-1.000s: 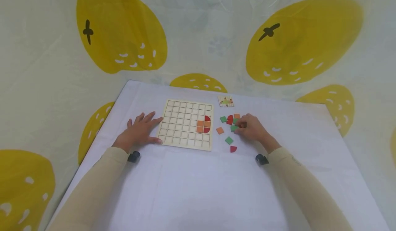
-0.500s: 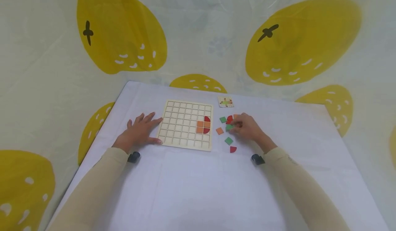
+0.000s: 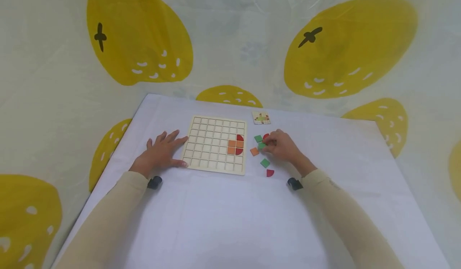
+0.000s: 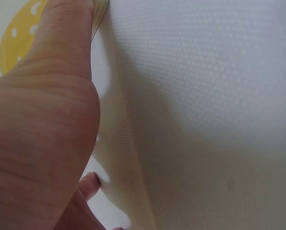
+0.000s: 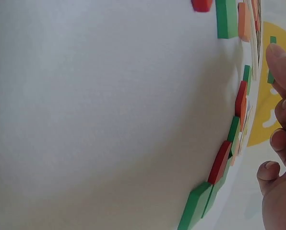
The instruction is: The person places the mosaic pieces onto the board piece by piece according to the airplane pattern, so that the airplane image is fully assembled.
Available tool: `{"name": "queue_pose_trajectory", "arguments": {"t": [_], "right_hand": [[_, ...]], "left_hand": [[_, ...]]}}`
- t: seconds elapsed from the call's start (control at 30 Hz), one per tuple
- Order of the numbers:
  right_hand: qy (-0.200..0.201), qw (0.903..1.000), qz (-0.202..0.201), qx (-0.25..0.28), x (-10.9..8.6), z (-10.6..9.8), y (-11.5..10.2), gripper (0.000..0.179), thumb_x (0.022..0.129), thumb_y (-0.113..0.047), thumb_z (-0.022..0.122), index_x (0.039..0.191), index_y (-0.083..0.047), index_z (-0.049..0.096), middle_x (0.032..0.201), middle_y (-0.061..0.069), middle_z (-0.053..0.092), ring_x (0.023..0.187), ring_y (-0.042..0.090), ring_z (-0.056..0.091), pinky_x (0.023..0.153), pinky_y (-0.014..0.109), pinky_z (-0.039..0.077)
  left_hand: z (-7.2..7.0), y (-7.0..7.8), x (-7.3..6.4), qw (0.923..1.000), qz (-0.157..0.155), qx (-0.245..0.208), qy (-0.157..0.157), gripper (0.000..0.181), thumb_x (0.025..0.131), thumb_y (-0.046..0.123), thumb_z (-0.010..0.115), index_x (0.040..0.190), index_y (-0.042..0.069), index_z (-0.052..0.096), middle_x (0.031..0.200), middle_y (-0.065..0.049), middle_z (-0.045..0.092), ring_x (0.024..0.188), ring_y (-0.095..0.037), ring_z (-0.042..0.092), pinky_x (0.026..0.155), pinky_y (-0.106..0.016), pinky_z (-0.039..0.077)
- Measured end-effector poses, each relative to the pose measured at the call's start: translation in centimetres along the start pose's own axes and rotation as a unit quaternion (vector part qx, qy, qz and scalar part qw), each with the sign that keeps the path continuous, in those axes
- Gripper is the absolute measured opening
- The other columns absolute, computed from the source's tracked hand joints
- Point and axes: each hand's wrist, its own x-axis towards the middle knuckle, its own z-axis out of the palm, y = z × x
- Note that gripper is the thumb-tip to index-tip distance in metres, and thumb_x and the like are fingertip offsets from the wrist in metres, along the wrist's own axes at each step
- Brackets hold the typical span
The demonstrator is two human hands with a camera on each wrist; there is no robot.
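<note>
My left hand (image 3: 158, 155) rests with spread fingers at the left edge of a pale gridded wooden board (image 3: 212, 149), thumb at its near corner. In the left wrist view the thumb and palm fill the left side. Three orange squares (image 3: 239, 143) and two red quarter-round tiles (image 3: 239, 151) lie at the board's right side. Just right of the board, my right hand (image 3: 284, 147) pinches a green square tile (image 3: 261, 145) between thumb and fingers. In the right wrist view this green tile (image 5: 270, 76) is seen edge-on, raised above the table.
Around the right hand lie loose tiles: a green square (image 3: 258, 138), an orange square (image 3: 254, 151), another green square (image 3: 265, 163) and a red quarter-round (image 3: 270, 173). Several more show in the right wrist view. A small pattern card (image 3: 261, 117) lies behind them on the white-covered table (image 3: 223, 221).
My right hand has moved left from the loose tiles toward the board, carrying the green square tile. The left hand has stayed at the board's edge.
</note>
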Motion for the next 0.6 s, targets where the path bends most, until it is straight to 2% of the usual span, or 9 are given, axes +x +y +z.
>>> {"name": "queue_pose_trajectory", "arguments": {"t": [0.17,0.5,0.6], "right_hand": [[-0.004,1.0,0.005,0.001,0.0,0.6,-0.1,0.031,0.091,-0.023,0.082,0.117,-0.008,0.078,0.107,0.009,0.064,0.104,0.025,0.056,0.084,0.035,0.055],[0.008,0.9997,-0.023,-0.007,0.3,1.5,-0.4,0.027,0.09,-0.022,0.082,0.114,-0.009,0.079,0.105,0.007,0.066,0.1,0.023,0.055,0.083,0.034,0.051],[0.008,0.9998,-0.018,-0.007,0.2,1.6,-0.8,0.026,0.091,-0.022,0.081,0.113,-0.009,0.079,0.104,0.007,0.066,0.098,0.023,0.054,0.082,0.033,0.05]], "left_hand": [[0.1,0.1,0.1,1.0,-0.001,0.001,-0.002,0.106,0.079,0.076,0.073,0.165,0.042,0.023,0.178,-0.006,0.007,0.161,-0.052,0.005,0.115,-0.086,0.01],[0.1,0.1,0.1,1.0,-0.002,0.002,-0.006,0.107,0.079,0.076,0.072,0.166,0.041,0.022,0.179,-0.007,0.006,0.16,-0.052,0.004,0.115,-0.086,0.008],[0.1,0.2,0.1,1.0,-0.001,-0.001,-0.003,0.107,0.078,0.076,0.073,0.166,0.041,0.022,0.179,-0.007,0.006,0.16,-0.053,0.005,0.115,-0.086,0.008]]}}
